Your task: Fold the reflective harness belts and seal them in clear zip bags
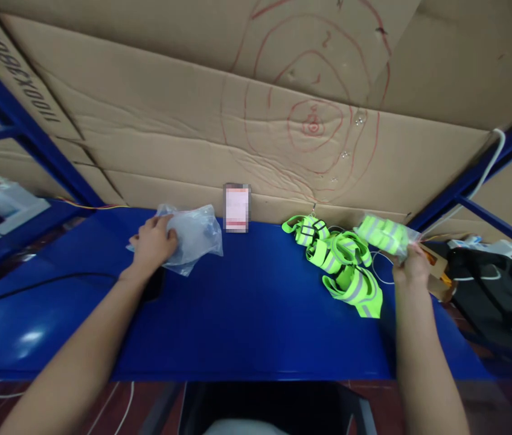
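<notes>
My right hand (410,266) is closed on the edge of a clear plastic bag (385,234) that has a folded neon-yellow reflective strap in it. Just left of that bag, several loose reflective straps (351,284), neon yellow with grey bands, lie curled on the blue table (247,314). At the left, my left hand (154,241) rests on clear plastic bags (195,235) that lie flat near the cardboard. Its fingers are bent over their left edge, and I cannot make out whether they grip a bag.
Upright cardboard (169,133) with red drawn rings backs the table. A small blurred card (236,208) leans against it. A dark object (154,285) with a black cable (66,276) lies by my left wrist. An open cardboard box (437,272) stands beyond my right hand.
</notes>
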Motion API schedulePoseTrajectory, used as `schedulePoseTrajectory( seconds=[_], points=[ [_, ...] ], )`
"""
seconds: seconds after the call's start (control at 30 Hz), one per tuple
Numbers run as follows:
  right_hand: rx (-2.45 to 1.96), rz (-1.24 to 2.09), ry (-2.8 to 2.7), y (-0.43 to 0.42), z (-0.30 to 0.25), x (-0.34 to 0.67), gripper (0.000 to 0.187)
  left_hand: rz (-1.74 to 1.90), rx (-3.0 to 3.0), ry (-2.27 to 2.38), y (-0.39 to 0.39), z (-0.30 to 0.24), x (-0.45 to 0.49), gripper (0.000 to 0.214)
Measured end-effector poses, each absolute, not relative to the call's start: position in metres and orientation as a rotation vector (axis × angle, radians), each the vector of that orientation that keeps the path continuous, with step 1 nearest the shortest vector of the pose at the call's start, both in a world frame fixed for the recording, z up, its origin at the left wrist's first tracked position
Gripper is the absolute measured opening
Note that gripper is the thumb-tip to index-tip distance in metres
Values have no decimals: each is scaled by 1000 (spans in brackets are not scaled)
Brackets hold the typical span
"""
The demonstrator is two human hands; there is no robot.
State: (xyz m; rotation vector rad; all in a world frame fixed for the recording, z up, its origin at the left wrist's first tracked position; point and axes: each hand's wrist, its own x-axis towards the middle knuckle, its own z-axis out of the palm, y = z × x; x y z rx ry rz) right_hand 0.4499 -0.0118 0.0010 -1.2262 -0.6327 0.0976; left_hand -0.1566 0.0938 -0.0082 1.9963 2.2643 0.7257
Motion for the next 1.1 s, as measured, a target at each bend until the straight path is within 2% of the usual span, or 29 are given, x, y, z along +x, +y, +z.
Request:
schedulePoseTrajectory(
  seconds=[0.13, 0.27, 0.37, 0.47, 0.57, 0.7, 0.73, 0.9, 1.0, 1.1],
  points=[
    [-1378, 145, -481, -3, -15, 452, 17, 823, 2038, 2219, 90, -7, -152, 46],
    [-1476, 3, -490, -9, -12, 447, 17, 903, 2060, 2222, 85, -2, -145, 46],
    [-1514, -204, -614, -23, 2, 430, 34, 1016, 2097, 2203, 82, 1, -140, 45],
    [-1562, -452, -996, -24, 19, 395, 43, 1163, 2142, 2136, 78, 2, -133, 40],
    [-1600, -273, -1530, -3, 33, 347, 49, 1324, 2232, 1957, 74, 1, -125, 38],
    [-1989, -236, -1874, 35, 35, 286, 77, 1462, 2356, 1578, 63, 1, -107, 32],
    [-2075, -256, -1932, 42, 34, 275, 75, 1453, 2371, 1467, 59, 1, -101, 30],
    [-2065, -345, -2078, 41, 35, 240, 29, 1140, 2142, 1057, 35, -7, -61, 26],
    [-1815, -258, -1991, 22, 50, 234, 26, 894, 1856, 870, 27, -18, -34, 31],
    [-1486, -103, -1832, 0, 66, 230, 25, 872, 1564, 840, 27, -25, -15, 36]
  ],
)
